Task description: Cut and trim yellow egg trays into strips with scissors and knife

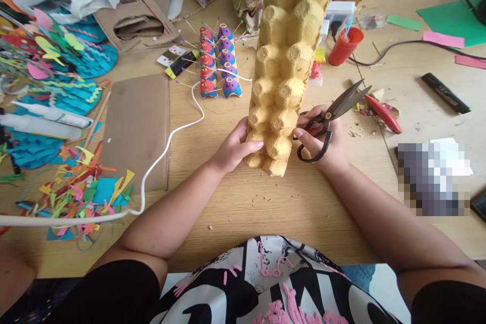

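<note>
A long yellow egg carton strip, two bumps wide, is held up at a tilt in the middle of the view. My left hand grips its lower left edge, thumb across the front and the other fingers hidden behind. On the lower right edge, my right hand pinches the strip with its thumb. That same hand also carries black-handled scissors, whose blades point up and right, slightly parted. Beyond the strip stand two painted egg carton caterpillars, one red and one purple, with pins stuck in them.
Paper scraps and a cardboard sheet lie at left, with glue bottles nearby. A white cord crosses the table. Right of the strip are a red cup, a red cutter and a black marker box.
</note>
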A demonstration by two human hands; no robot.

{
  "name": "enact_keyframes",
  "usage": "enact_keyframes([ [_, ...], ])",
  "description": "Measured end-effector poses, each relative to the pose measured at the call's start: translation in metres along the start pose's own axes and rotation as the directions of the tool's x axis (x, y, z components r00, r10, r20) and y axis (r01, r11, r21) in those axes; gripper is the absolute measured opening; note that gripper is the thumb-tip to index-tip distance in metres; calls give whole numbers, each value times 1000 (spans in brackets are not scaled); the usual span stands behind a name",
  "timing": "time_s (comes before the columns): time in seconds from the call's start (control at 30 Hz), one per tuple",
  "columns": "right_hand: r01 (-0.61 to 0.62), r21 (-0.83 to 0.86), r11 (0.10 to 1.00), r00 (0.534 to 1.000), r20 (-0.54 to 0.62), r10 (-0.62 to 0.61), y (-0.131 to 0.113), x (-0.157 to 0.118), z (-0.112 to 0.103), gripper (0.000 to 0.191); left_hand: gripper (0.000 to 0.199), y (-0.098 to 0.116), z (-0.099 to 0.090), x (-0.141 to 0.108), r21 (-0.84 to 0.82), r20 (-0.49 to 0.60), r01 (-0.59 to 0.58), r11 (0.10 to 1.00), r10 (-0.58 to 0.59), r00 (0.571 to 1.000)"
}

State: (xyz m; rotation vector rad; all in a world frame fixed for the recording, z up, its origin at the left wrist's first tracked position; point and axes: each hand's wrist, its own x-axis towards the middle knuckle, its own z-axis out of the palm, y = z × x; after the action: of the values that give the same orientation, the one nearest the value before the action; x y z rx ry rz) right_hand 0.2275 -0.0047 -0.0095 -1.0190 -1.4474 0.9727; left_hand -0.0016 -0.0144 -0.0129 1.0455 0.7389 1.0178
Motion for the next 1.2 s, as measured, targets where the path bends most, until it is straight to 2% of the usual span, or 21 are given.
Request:
enact_keyframes([
  [0.2,35,44,998,999,-33,-33,2,0,1,38,50,-1,-2,0,42,23,-14,999,13,1000],
  [0.37,64,-61,996,998,-16,-65,2,0,1,35,51,0,-2,1,60,32,-10,998,9,999],
  [0.5,53,-72,996,999,3,-53,1,-1,0,34,51,-1,-2,1,47,29,-8,999,7,1000],
  [0.63,47,-10,999,999,8,-47,0,-1,1,37,52,-2,-3,1,39,38,-16,999,14,999],
  [0.93,25,182,983,998,-59,-15,-4,1,2,35,60,-5,-7,3,68,45,-31,997,28,999],
  [1.1,-32,46,998,999,21,31,-5,-1,-2,19,52,-3,-4,2,-21,3,-35,999,35,999],
  [1.2,5,-92,996,998,70,1,-6,-2,-4,19,51,1,-2,1,-80,-30,-23,996,21,999],
])
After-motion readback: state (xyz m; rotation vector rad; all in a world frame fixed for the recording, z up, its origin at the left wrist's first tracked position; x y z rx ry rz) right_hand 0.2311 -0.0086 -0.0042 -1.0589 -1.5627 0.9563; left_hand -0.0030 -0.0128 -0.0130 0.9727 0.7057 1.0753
